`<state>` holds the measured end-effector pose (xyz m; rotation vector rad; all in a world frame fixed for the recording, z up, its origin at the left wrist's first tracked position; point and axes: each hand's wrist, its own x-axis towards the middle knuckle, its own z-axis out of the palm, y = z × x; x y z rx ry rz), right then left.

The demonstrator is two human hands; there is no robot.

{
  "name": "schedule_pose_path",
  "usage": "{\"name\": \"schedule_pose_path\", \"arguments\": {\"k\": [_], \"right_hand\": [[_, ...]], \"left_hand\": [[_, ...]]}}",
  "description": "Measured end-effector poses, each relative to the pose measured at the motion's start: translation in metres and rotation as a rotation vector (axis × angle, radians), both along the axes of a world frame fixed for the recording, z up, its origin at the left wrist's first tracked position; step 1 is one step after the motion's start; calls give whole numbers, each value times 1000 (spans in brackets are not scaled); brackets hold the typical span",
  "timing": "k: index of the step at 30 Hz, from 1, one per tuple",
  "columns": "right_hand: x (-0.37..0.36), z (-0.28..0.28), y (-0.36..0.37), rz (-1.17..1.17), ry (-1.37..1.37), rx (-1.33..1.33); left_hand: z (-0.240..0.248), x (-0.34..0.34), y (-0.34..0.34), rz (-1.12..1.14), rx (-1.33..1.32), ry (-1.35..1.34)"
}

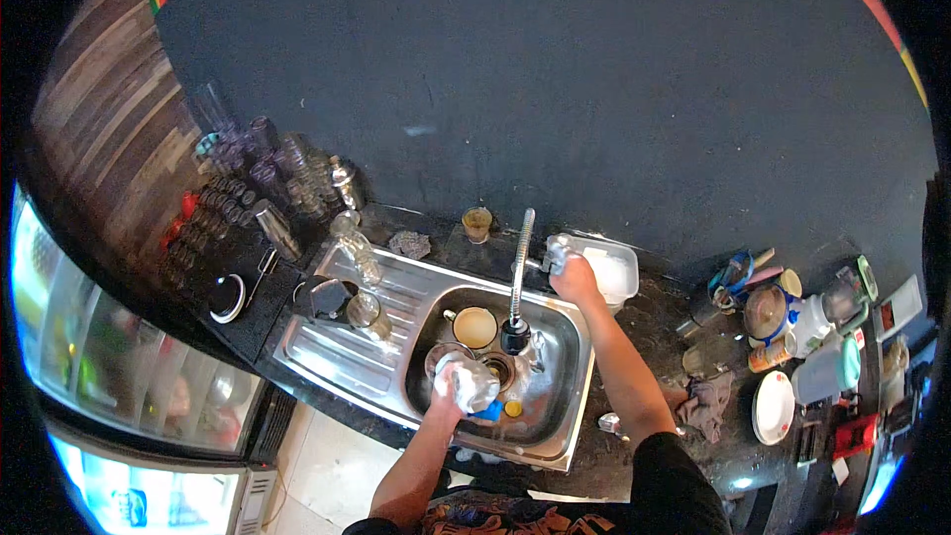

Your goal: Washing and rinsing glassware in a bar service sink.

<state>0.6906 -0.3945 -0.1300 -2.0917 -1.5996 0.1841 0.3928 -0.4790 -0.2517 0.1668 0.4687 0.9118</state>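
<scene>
My left hand (pixel 448 388), wet with suds, is closed on a white foam-covered thing (pixel 474 389) over the left part of the sink (pixel 586 376). Foam hides what that thing is. Beneath and beside it, bowls or glasses (pixel 498 367) stand in the basin, along with a cream-coloured cup (pixel 475 328). My right hand (pixel 572 278) reaches past the sink's back edge and is closed, with foam about its fingers, beside the metal tap. What it grips is hidden. The tap's ribbed flexible spout (pixel 522 258) bends down to a dark nozzle (pixel 515 337).
On the ribbed drainboard (pixel 327 342) stand glass vessels (pixel 368 312). Many glasses (pixel 267 173) crowd the counter's left end. A white tub (pixel 616 272) sits behind the sink. To the right lie a cloth (pixel 705 406), a white plate (pixel 774 407) and several containers (pixel 814 322).
</scene>
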Motion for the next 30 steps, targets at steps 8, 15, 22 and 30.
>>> {"name": "schedule_pose_path", "arguments": {"k": [8,15,22,30], "right_hand": [[-41,-19,13,-33,-210,-213],[-54,-78,-34,-168,-72,-338],[-175,-69,-75,-359,1399,352],[-147,-120,-73,-576,2103,433]], "left_hand": [[9,-9,30,-201,30,-60],[81,-23,34,-321,-110,-110],[22,-25,67,-488,164,-26],[20,-1,56,-602,124,-21]]}}
